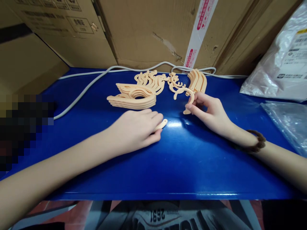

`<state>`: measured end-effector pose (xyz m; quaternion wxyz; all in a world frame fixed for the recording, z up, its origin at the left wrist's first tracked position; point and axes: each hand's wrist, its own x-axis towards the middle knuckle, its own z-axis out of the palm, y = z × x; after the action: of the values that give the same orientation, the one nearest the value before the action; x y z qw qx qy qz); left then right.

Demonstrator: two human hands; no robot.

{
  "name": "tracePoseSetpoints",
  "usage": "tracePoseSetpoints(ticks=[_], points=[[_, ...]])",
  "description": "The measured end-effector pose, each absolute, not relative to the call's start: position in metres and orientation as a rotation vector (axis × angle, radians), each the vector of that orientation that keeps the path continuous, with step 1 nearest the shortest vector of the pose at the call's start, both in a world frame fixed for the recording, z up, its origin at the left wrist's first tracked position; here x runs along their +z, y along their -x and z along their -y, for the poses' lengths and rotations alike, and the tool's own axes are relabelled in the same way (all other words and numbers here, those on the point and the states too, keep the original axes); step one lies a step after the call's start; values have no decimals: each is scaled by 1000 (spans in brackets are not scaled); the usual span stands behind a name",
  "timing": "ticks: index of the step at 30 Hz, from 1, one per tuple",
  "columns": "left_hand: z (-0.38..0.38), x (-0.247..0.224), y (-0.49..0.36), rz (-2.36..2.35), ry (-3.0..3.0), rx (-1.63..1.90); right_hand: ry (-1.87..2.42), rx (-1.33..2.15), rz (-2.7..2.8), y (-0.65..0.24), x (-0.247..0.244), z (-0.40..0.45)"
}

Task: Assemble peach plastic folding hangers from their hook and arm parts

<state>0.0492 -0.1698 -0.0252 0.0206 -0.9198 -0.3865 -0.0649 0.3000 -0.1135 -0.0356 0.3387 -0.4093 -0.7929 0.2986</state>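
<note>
My left hand (135,129) is closed, pinching a beige plastic piece (162,124) whose rounded end with a small hole sticks out past the fingers; its other end is hidden in the hand. A curved beige plastic hook (191,95) stands between the thumb and fingers of my right hand (211,110), its open curve pointing left and its flat foot low, near the table. Just beyond my left hand lies a stack of beige hanger-shaped pieces (133,103). Behind the hook are several curved beige arms (199,82) side by side.
Several wavy beige pieces (153,80) and smaller hooks (174,81) lie at the back of the blue table (182,172). A white cable (96,74) runs behind them, before cardboard boxes (148,35). On the right are a white plastic parcel (278,64) and a clear bag (290,121).
</note>
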Motion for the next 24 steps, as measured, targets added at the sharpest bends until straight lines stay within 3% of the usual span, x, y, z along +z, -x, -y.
tracePoseSetpoints(ticks=[4, 8, 15, 24], points=[[165, -45, -68, 1158, 2794, -403, 1091, 1178, 1793, -290, -29, 118], [166, -46, -73, 1277, 2779, -472, 1061, 1366, 1690, -287, -27, 124], [158, -33, -86, 1479, 2811, -275, 989, 1485, 1592, -294, -34, 125], [155, -44, -84, 1316, 2806, -437, 982, 1548, 1421, -295, -36, 122]])
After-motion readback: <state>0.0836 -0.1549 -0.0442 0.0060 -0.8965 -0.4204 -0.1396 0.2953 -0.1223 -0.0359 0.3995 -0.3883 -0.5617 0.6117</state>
